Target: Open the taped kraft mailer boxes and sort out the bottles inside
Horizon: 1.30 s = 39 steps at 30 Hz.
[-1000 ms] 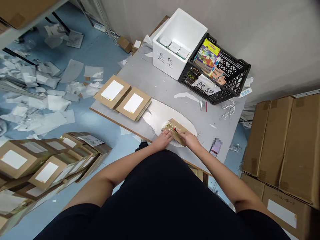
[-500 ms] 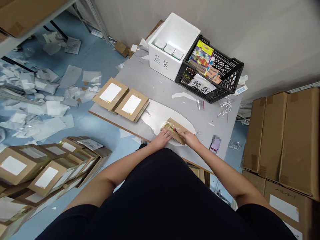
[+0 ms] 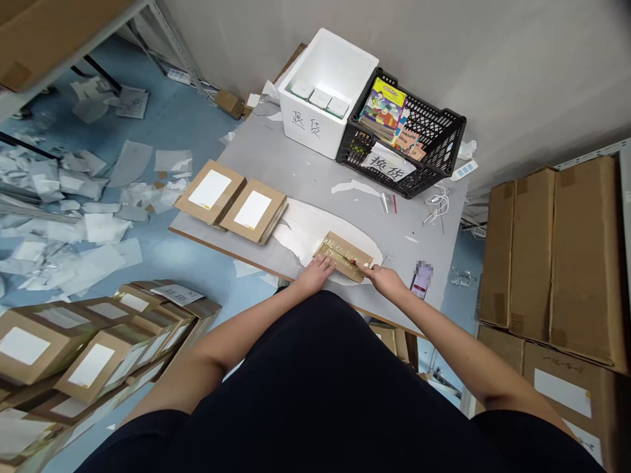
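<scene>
A brown cardboard parcel [image 3: 340, 248] wrapped in shiny tape lies on the white patch of the table [image 3: 315, 172], close to its front edge. My left hand [image 3: 317, 273] rests at the parcel's left front corner, its fingers on the taped surface. At the parcel's right end, my right hand [image 3: 385, 278] is closed round a small tool with a red and black part [image 3: 353, 262], which lies over the parcel's top. Most of that tool is hidden by the fingers.
Two labelled parcels [image 3: 253, 210] lie left on the table. Behind stand a white foam box [image 3: 311, 131] and a black crate [image 3: 428, 177] with books. A phone [image 3: 420, 281] lies right. Stacked cartons [image 3: 532, 256] flank the right; labelled boxes [image 3: 93, 358] and scattered paper lie left.
My right hand and the tool have moved right along the parcel, towards its right end. My left hand stays at the left front corner. The whole view has shifted slightly.
</scene>
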Available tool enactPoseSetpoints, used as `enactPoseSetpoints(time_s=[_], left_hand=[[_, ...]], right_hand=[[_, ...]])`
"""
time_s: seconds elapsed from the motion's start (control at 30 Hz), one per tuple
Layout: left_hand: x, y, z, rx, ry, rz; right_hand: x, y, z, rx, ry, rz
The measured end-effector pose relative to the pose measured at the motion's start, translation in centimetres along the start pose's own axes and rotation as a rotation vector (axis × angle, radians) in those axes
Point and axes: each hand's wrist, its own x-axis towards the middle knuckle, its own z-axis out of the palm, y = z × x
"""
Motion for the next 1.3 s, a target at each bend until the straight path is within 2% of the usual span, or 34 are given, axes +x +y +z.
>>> enactPoseSetpoints(time_s=[0.17,0.37,0.53,0.7,0.8,0.87,0.93,1.1,1.2,1.3], left_hand=[[-0.1,-0.1,0.2,0.011,-0.003,0.007],[0.0,0.0,0.1,0.022,-0.012,0.004],[0.2,0.0,-0.3,0.052,-0.049,0.016],[0.3,0.1,-0.7,0.063,-0.070,0.042],[0.5,0.1,-1.1,0.077,-0.069,0.053],[0.8,-0.1,-1.7,0.092,-0.081,0.067],[1.5,-0.5,-2.5,0.098,-0.118,0.097],[4.5,-1.7,-4.2,0.132,-0.158,0.219],[6.9,-2.2,-4.4,0.192,-0.181,0.332],[9.0,-2.4,-4.0,0.237,-0.255,0.371]], right_hand=[[-1.9,1.2,0.7,-0.008,-0.037,0.031],[-5.0,2.5,1.2,-0.014,-0.016,0.065],[-6.5,2.9,1.6,0.033,-0.036,0.082],[-7.7,2.9,2.1,0.054,-0.002,0.084],[-8.6,3.3,3.2,0.116,0.033,0.118],[-9.2,3.5,4.6,0.238,0.066,0.179],[-9.8,3.3,6.3,0.467,0.127,0.264],[-9.1,0.3,10.1,1.291,0.325,0.509],[-7.3,-2.5,10.8,1.637,0.432,0.575],[-5.7,-4.7,10.8,1.831,0.504,0.591]])
